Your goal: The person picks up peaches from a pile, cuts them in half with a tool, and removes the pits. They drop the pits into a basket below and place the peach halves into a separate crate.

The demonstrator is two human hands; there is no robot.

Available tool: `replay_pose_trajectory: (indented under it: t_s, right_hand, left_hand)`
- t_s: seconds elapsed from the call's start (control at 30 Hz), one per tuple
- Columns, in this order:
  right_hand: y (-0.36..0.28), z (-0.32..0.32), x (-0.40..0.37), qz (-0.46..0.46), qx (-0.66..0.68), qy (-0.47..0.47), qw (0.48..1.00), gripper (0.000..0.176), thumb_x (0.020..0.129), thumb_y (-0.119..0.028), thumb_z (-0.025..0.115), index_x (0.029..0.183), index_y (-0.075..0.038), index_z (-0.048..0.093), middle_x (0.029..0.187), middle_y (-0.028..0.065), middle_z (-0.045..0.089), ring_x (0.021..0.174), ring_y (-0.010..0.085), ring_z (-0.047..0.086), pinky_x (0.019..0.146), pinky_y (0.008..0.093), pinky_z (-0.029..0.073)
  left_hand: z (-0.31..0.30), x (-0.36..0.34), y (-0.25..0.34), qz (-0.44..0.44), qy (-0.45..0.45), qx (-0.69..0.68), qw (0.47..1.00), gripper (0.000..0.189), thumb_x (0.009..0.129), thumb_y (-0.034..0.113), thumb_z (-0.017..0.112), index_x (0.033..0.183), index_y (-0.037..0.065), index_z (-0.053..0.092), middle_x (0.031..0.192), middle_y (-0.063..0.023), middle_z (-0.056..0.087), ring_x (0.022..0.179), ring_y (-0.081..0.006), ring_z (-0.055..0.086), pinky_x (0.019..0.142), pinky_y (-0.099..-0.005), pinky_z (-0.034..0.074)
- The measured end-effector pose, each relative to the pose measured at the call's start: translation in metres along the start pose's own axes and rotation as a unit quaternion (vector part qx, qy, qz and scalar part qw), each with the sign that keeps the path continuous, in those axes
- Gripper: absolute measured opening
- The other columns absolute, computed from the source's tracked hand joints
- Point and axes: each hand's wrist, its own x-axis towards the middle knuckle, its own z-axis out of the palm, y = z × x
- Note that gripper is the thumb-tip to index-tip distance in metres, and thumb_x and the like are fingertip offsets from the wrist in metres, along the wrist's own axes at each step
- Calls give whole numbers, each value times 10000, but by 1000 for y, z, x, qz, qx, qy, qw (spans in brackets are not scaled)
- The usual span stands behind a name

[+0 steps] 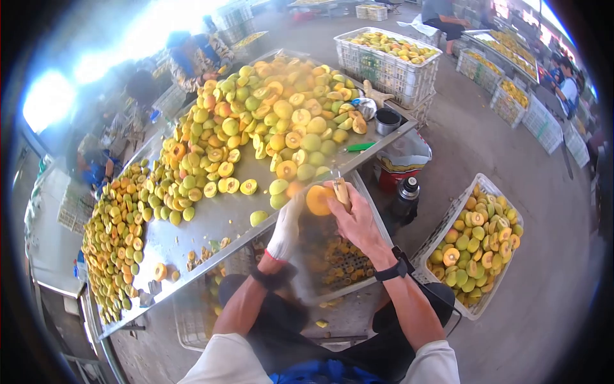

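The bare right hand's fingers are wrapped around a pale wooden-handled tool with a slim metal end; its long axis runs away from the person, metal end toward the heap. A round, orange piece of fruit lies between the hands, orange face up. Beside it is the white-gloved, red-cuffed left hand; blur hides whether its fingers grasp. Beneath sits a pale plastic crate; beyond, yellow-green fruit heaps a shiny metal table.
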Motion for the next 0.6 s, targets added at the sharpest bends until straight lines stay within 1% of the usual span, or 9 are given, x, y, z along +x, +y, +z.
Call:
replay_pose_trajectory:
  t_s: [0.03,0.1,0.17,0.27,0.3,0.37,0.4,0.5,0.6]
  right_hand:
    - [14,8,8,-113,-75,19,991,349,1045,-250,617,1303,-19,575,845,97,667,625,188,602,595,327,503]
    - [22,21,7,-180,-147,31,972,350,1034,-239,631,1285,-4,565,894,157,696,737,292,677,690,374,542]
    - [10,26,-2,-94,-155,22,983,346,1020,-229,651,1258,6,562,953,217,710,865,402,714,782,418,556]
    - [9,33,-5,-123,-186,29,974,322,1010,-212,664,1233,0,570,957,249,694,899,461,694,752,460,544]
    - [6,32,-5,-152,-210,34,965,317,1011,-208,660,1233,0,571,958,251,689,890,462,688,745,465,539]
    - [0,27,-5,-207,-254,41,944,307,1014,-200,652,1232,1,572,961,255,679,871,464,677,732,477,529]
    - [-1,25,-6,-206,-255,50,943,299,1017,-195,647,1230,1,573,952,255,678,865,463,675,729,480,524]
    - [-1,20,-6,-205,-251,83,942,273,1022,-178,634,1224,-2,580,912,250,677,844,456,668,729,483,516]
    - [-3,19,-7,-205,-254,75,942,270,1018,-171,636,1224,-5,583,896,245,681,849,453,673,727,485,518]
  left_hand:
    - [6,6,-7,-16,28,-55,998,589,1104,514,426,1347,9,610,1210,-80,682,1042,-135,643,885,-297,536]
    - [6,-2,0,-23,55,20,998,569,1102,516,431,1295,19,629,1142,-61,686,977,-122,641,823,-291,534]
    - [8,-1,-10,-6,81,27,996,561,1096,536,429,1207,32,646,1052,-41,686,899,-115,642,739,-286,528]
    - [8,-3,-7,-66,98,2,993,565,1093,542,430,1212,33,645,1071,-48,683,919,-123,645,754,-295,534]
    - [13,-4,-3,-54,116,-18,992,566,1092,537,433,1196,24,647,1020,-52,695,847,-124,658,702,-289,537]
    - [-1,-3,1,-63,95,12,993,561,1094,521,439,1197,13,655,982,-57,705,779,-126,662,661,-284,539]
    - [-8,-4,7,-68,85,28,994,559,1096,512,442,1198,7,659,962,-59,710,745,-128,664,641,-281,540]
    - [-25,-10,35,42,143,91,985,540,1098,473,457,1222,-9,666,924,-74,724,679,-140,669,597,-276,541]
    - [-61,-41,86,58,154,178,970,475,1092,379,476,1270,-23,653,1021,-117,732,724,-164,697,623,-285,557]
